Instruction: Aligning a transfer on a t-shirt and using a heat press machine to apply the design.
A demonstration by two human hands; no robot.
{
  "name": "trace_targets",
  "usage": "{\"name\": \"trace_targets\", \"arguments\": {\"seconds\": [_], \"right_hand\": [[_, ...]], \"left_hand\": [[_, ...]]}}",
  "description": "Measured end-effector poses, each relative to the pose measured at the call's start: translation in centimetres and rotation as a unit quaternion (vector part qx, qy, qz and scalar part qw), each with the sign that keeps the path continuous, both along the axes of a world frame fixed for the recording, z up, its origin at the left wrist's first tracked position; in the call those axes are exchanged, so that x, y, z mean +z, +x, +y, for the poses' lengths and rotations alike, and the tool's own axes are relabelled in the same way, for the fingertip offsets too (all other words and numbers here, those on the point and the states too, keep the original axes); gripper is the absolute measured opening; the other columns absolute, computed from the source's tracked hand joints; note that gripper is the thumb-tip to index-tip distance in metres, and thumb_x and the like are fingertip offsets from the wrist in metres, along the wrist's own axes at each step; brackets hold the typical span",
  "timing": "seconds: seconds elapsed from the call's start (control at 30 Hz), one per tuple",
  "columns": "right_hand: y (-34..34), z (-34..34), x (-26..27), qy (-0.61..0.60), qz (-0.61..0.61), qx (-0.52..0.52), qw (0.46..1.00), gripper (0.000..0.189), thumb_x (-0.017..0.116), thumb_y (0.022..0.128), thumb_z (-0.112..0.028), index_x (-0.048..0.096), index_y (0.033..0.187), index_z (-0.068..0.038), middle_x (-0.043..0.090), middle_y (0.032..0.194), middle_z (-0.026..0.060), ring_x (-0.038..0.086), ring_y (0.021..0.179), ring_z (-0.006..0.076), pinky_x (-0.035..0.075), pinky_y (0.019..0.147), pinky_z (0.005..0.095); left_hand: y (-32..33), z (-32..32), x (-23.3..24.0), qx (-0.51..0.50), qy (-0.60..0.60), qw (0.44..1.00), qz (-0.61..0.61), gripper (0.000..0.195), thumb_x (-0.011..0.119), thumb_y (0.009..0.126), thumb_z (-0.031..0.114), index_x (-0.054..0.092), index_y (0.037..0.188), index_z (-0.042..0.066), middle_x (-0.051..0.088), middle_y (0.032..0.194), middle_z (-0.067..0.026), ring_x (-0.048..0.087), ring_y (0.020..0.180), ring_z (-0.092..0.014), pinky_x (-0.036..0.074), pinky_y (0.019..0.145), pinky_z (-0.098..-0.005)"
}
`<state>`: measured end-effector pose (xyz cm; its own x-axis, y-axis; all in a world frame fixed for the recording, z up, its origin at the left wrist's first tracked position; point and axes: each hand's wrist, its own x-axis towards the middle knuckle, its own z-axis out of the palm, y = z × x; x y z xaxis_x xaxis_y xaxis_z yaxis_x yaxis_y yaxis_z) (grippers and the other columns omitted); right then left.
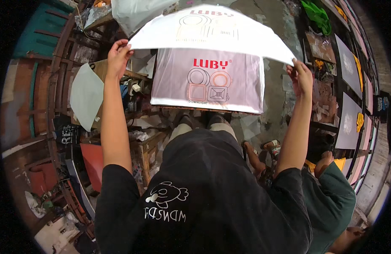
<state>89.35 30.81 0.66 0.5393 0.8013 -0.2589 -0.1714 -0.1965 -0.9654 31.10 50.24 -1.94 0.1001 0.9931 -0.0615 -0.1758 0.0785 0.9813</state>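
Note:
A white printed sheet (256, 38), thin and bowed upward at its far side, is held between both hands. My left hand (119, 58) pinches its near left corner between thumb and fingers, while my right hand (299, 77) grips the near right corner. Red lettering and line drawings of lamps show on the sheet. Beneath it lies another sheet with the same print (170, 79), on a flat support whose dark edge shows along the front. The far part of this lower sheet is hidden by the raised one.
At right, a person in a green shirt (332, 193) stands close beside me, near a rack holding grey printed panels (348, 120) and yellow cloths (360, 122). A wooden bench (148, 143) and a pale sheet (87, 96) are at left. Paper scraps lie on the floor (271, 95).

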Motion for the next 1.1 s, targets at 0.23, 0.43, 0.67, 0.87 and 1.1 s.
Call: {"name": "trace_targets", "arguments": {"seconds": [0.23,0.43,0.67,0.87,1.1], "right_hand": [[-2.0,-7.9,-10.5,-0.116,-0.001,-0.005,0.993,0.025,0.066,0.09,-0.016,0.063,0.097,0.007,0.064,0.083,0.0093,0.065,0.069,0.0157,0.054,0.062,0.0255],[-3.9,-11.8,-17.2,-0.189,-0.003,0.008,0.982,0.022,0.067,0.089,-0.015,0.063,0.093,0.007,0.064,0.078,0.008,0.066,0.066,0.0174,0.054,0.059,0.027],[-2.9,-12.7,-17.6,-0.149,-0.018,0.022,0.988,0.024,0.068,0.089,-0.015,0.063,0.095,0.008,0.065,0.078,0.0076,0.066,0.065,0.015,0.053,0.059,0.0257],[-2.9,-14.0,-19.6,-0.194,-0.046,0.045,0.979,0.022,0.066,0.089,-0.016,0.064,0.09,0.006,0.065,0.072,0.0062,0.064,0.061,0.0124,0.052,0.056,0.0249],[-3.1,-14.8,-20.5,-0.193,-0.071,0.069,0.976,0.023,0.065,0.09,-0.016,0.065,0.09,0.007,0.065,0.07,0.0065,0.064,0.06,0.0116,0.051,0.055,0.0243]], "left_hand": [[-2.3,-8.3,-9.6,-0.059,-0.08,0.984,0.145,0.018,0.06,0.088,0.001,0.055,0.105,0.004,0.061,0.09,-0.0036,0.059,0.074,-0.011,0.05,0.069,-0.0242],[-2.6,-13.6,-15.9,-0.079,-0.154,0.945,0.279,0.016,0.061,0.087,0.002,0.055,0.102,0.004,0.059,0.086,-0.0015,0.059,0.076,-0.01,0.049,0.068,-0.0238],[-3.2,-14.2,-16.0,-0.058,-0.094,0.965,0.239,0.011,0.059,0.089,0.001,0.056,0.099,0.003,0.057,0.079,0.0007,0.055,0.065,-0.006,0.04,0.055,-0.0221],[-3.5,-15.5,-18.0,-0.092,-0.071,0.929,0.351,0.007,0.061,0.087,0.001,0.059,0.094,0.002,0.058,0.077,0.0008,0.056,0.07,-0.005,0.043,0.06,-0.0221],[-3.8,-16.4,-18.9,-0.08,-0.065,0.929,0.356,0.008,0.061,0.088,0.003,0.061,0.096,0.002,0.06,0.076,0.0003,0.057,0.068,-0.009,0.047,0.064,-0.0239]]}}
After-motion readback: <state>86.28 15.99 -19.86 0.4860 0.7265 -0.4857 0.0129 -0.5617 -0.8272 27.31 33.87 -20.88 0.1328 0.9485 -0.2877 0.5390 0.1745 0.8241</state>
